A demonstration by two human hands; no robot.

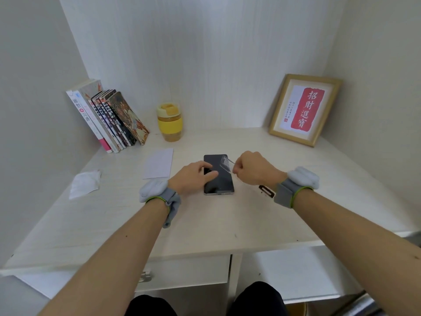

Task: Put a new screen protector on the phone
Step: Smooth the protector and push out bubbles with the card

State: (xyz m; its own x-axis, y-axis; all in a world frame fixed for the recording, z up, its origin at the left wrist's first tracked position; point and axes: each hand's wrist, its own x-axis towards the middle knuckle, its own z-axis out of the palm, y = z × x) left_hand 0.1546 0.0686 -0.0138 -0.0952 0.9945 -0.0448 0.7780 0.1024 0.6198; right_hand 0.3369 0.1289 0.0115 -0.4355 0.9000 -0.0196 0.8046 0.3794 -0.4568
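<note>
While the flat black glossy phone point(218, 175) lies mid-desk on the pale woodgrain desk point(205, 222), left hand point(193, 177) presses straight fingers on its glass, right hand point(252, 167) pinches a clear curling plastic film point(224, 164) lifted off the far right corner, white paper sheet point(158, 163) left.

The surface point(227, 220) is a pale wood-grain desk set in an alcove. Three light panelled walls point(205, 53) enclose it at the back, left and right. A drawer point(182, 273) with a metal handle point(145, 276) sits below the front edge. An open compartment point(296, 272) lies to its right. Lighting is soft and even.
</note>
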